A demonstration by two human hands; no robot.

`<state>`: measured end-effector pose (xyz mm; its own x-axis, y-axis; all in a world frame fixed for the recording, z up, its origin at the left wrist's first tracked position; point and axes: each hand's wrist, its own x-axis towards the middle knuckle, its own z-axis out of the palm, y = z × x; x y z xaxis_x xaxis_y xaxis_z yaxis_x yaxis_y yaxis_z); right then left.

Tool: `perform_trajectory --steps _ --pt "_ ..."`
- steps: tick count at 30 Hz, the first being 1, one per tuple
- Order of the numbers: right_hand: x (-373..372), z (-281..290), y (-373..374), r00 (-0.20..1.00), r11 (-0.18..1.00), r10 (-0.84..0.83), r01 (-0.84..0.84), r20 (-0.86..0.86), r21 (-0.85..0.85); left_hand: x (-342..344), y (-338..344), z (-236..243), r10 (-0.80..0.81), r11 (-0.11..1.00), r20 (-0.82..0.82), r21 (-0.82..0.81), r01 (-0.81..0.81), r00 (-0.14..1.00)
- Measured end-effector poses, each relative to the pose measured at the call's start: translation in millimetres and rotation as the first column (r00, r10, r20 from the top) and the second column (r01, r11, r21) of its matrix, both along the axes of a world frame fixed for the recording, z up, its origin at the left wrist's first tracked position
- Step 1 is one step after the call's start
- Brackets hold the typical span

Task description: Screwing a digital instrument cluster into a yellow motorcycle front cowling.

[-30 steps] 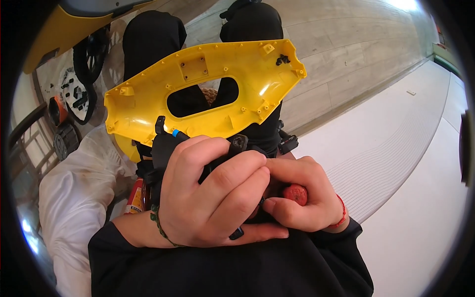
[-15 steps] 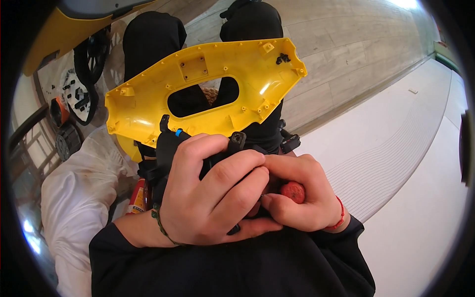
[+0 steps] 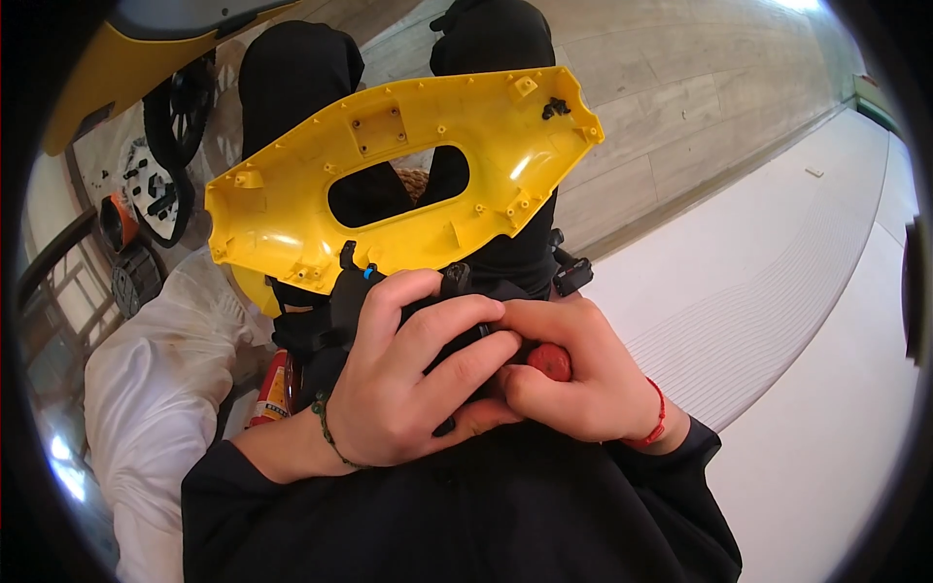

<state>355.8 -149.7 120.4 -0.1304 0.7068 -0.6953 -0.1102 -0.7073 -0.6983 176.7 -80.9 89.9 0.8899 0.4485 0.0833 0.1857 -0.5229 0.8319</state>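
Plain black top (image 3: pixel 476 520); loose black sleeves (image 3: pixel 225 486) end short of both wrists. Trousers (image 3: pixel 296 83) black. Left hand (image 3: pixel 403 389): dark green, bead-like bracelet (image 3: pixel 325 428). Right hand (image 3: pixel 583 384): thin red cord bracelet (image 3: pixel 662 412).

Wide fisheye view, head-worn, left of a pair, looking down, close above the hands (image 3: pixel 413 374)
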Motion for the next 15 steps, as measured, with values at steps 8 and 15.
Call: perform_trajectory --steps 8,15 --pt "-5.1 -9.7 -1.1 0.999 0.999 -0.001 0.003 0.045 -0.039 -2.9 -0.1 -10.6 0.013 0.995 -0.019 -0.097 -0.015 1.0" --pt "-6.2 -8.2 3.5 0.999 0.999 0.026 -0.025 0.025 -0.039 -9.9 9.4 -11.4 0.042 0.969 0.017 -0.243 -0.036 0.999"
